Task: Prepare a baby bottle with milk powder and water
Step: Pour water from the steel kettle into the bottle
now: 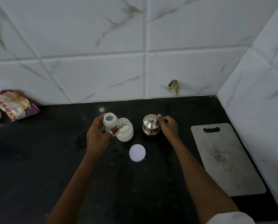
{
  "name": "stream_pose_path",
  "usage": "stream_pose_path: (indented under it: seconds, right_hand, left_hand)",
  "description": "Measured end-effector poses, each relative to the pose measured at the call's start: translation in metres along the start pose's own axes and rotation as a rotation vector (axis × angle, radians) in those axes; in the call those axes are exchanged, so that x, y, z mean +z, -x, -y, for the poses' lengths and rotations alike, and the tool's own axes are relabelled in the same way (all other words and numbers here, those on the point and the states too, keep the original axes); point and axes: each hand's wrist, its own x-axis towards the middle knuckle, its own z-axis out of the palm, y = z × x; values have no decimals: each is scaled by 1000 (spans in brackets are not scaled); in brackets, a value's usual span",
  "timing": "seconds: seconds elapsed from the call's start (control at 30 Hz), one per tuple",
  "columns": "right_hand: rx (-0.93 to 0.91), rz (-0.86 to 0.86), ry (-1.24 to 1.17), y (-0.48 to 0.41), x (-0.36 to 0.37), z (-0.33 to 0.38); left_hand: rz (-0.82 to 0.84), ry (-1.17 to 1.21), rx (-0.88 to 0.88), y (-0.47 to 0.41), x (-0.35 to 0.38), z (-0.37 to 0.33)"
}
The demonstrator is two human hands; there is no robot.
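Single head view – looks steeply down, close over black counter point(38, 159), toward tiled corner

Red print on packet point(15, 105) blurred, unreadable

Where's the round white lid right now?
Head view, centre: the lid lies flat on the black counter, just nearer the camera than the open powder jar and left of the grey cutting board.

Pretty dim, flat, bluish light. The black counter point(38, 159) around the left hand point(97, 135) and right hand point(168, 125) swallows detail, with one small glare spot point(102, 109) just beyond the left hand. Tile lines point(145, 46) bend near the edges, and the packet point(15, 105) far left of the left hand looks smeared.
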Motion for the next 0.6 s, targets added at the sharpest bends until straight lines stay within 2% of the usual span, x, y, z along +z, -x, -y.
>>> stream_pose_path:
  seconds: [0.43, 0.6]
  right_hand:
    - [190, 122, -342, -16, 7, -13]
    - [202, 160, -463, -8, 5, 4]
  left_hand:
    - [-47, -62, -13, 15, 7, -3]
    - [-80, -81, -16, 19, 4, -9]
